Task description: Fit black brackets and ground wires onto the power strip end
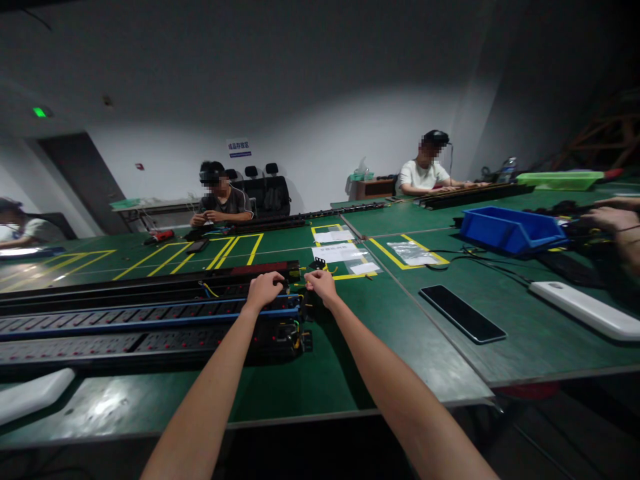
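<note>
Several long power strips lie side by side on the green table, their ends under and near my hands. Over the end of the blue-edged power strip (200,311) is my left hand (265,291), fingers curled together; what they grip is hidden. Just past the strip ends, my right hand (321,287) is closed in a pinch by thin yellow-green wires and a small black bracket (317,264). Whatever sits in that pinch is too small to make out. Nearest me, a grey and black power strip (165,343) shows wiring at its open end.
A phone (463,313), a white power bank (585,308) with a cable and a blue bin (510,229) lie to the right. Papers (337,252) and yellow tape marks lie ahead. Another white device (37,395) sits near left. Co-workers sit across; another person's hands show far right.
</note>
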`<state>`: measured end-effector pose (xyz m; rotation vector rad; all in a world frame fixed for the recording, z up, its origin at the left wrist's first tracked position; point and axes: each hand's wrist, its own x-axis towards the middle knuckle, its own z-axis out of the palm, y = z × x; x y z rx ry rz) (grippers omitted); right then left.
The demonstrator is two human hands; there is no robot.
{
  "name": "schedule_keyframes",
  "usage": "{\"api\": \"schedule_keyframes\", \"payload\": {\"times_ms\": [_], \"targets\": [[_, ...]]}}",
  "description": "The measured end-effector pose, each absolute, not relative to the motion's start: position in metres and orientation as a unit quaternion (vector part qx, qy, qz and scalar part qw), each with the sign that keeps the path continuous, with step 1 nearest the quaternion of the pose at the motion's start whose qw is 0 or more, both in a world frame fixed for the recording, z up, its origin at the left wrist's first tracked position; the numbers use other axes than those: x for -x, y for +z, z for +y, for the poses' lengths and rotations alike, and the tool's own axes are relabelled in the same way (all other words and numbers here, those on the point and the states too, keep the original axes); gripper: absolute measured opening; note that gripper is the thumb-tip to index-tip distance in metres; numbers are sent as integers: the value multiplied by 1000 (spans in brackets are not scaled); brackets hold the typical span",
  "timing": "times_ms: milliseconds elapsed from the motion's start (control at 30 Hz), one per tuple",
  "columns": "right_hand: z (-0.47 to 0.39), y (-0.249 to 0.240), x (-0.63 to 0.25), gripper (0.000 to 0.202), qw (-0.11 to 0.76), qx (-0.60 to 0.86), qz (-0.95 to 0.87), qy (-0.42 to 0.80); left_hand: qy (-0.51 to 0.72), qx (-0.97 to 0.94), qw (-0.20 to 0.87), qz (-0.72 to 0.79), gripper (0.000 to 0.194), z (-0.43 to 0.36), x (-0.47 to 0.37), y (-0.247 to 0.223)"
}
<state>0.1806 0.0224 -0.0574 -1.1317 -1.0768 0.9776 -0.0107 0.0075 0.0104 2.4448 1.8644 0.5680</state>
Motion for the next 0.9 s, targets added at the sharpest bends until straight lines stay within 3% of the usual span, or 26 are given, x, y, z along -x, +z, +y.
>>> {"api": "schedule_keyframes", "payload": {"times_ms": [900], "targets": [[26, -62, -181, 20, 600, 491, -467, 426, 191, -787, 6, 586, 30, 8, 11, 9]]}}
